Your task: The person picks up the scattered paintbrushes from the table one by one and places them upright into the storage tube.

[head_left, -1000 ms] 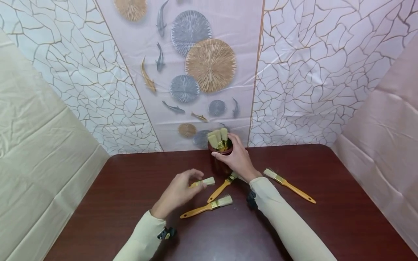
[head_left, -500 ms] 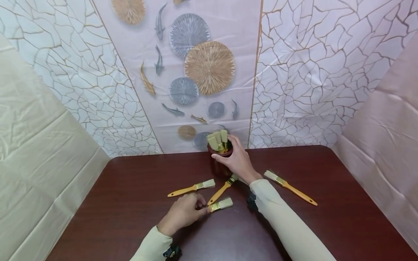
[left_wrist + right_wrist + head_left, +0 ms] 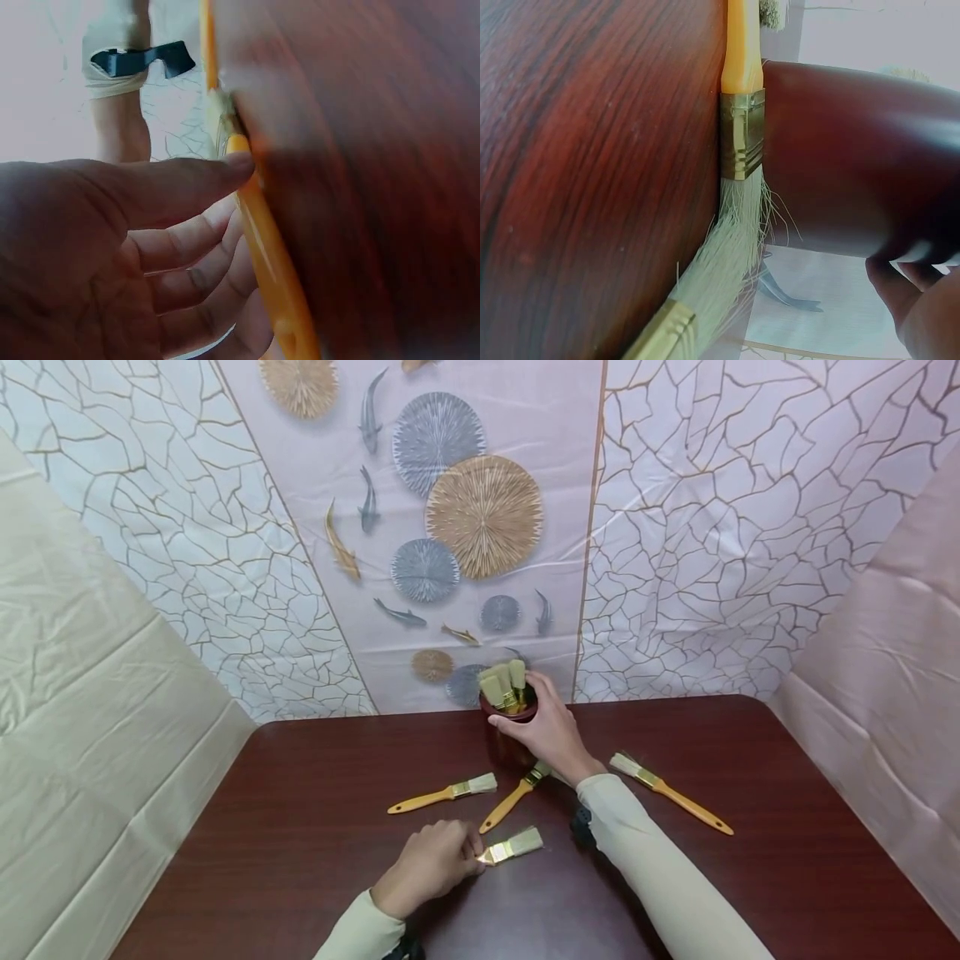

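Head view, left hand (image 3: 431,865) fingers gripping paintbrush (image 3: 513,846) handle, bristles pointing right, right hand (image 3: 546,731) clasping cup (image 3: 504,745)

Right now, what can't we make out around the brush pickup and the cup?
- Nearest brush: handle hidden under the left hand, head view.
- Left hand's hold: left wrist view is blurred, so contact of the lower fingers is unclear.
- Cup: interior and brush count hidden by the right hand.
- Middle brush: bristles hidden behind the right wrist.

Open tabletop (image 3: 787,860) at right; loose brushes (image 3: 441,794) and dark cup (image 3: 504,745) crowding the middle.
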Tool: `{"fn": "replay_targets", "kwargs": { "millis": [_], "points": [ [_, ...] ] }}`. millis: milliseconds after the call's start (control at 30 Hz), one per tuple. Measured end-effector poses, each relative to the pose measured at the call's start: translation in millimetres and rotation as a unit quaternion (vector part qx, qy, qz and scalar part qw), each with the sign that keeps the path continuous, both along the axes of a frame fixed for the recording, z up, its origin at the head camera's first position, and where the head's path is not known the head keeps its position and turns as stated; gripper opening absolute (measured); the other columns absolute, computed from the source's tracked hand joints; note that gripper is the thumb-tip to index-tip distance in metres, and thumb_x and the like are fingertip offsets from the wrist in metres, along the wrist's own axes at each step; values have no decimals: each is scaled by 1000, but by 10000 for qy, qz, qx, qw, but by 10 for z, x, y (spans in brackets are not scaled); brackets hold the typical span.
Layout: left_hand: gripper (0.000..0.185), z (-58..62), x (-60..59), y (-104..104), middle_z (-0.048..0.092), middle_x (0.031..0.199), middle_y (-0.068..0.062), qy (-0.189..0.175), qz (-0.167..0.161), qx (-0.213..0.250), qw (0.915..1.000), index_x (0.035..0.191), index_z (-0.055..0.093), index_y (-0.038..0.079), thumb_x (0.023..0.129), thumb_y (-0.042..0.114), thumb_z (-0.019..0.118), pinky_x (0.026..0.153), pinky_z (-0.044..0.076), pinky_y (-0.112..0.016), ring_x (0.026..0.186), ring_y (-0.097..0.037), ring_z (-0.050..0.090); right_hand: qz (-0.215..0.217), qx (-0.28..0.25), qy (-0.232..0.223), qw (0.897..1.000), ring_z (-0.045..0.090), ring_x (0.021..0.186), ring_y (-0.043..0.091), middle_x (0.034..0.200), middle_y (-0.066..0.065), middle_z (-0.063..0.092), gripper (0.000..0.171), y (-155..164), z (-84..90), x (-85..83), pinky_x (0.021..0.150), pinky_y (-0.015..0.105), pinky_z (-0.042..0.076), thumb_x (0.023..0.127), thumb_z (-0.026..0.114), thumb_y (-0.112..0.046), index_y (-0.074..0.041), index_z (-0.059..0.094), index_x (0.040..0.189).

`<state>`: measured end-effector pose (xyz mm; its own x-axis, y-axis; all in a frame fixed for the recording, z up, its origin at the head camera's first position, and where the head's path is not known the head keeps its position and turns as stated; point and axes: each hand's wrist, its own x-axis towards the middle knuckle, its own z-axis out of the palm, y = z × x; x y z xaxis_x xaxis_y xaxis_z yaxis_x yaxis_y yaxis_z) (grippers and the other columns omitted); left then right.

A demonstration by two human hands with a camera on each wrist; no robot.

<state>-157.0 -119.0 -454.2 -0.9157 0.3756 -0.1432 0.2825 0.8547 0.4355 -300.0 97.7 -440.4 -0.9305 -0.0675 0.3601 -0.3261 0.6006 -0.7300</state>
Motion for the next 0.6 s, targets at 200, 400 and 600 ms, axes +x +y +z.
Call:
{"fn": "replay_targets", "kwargs": {
  "millis": [200,400,600],
  "points": [
    [22,31,53,-5,62,74,17,-437,-97,289,9986,82,69,25,86,27,90,66,47,-31,66,-1,57,20,10,16,10000,53,138,37,166,4,37,104,-8,-4,2,107,64,45,83,78,-72,-15,40,161],
    [17,34,85,80,65,74,15,-147,-83,305,9994,86,74,20,88,29,88,63,50,-29,66,0,59,43,20,-10,10000,53,138,38,166,4,36,105,-3,1,13,108,62,46,83,78,-72,-14,39,161],
    [12,9,126,255,59,61,14,434,-171,145,9988,80,79,18,88,25,86,49,43,-29,53,-4,50,32,33,-3,10000,53,139,38,166,6,36,104,-3,14,27,108,65,44,84,79,-70,-13,39,161]
  ]
}}
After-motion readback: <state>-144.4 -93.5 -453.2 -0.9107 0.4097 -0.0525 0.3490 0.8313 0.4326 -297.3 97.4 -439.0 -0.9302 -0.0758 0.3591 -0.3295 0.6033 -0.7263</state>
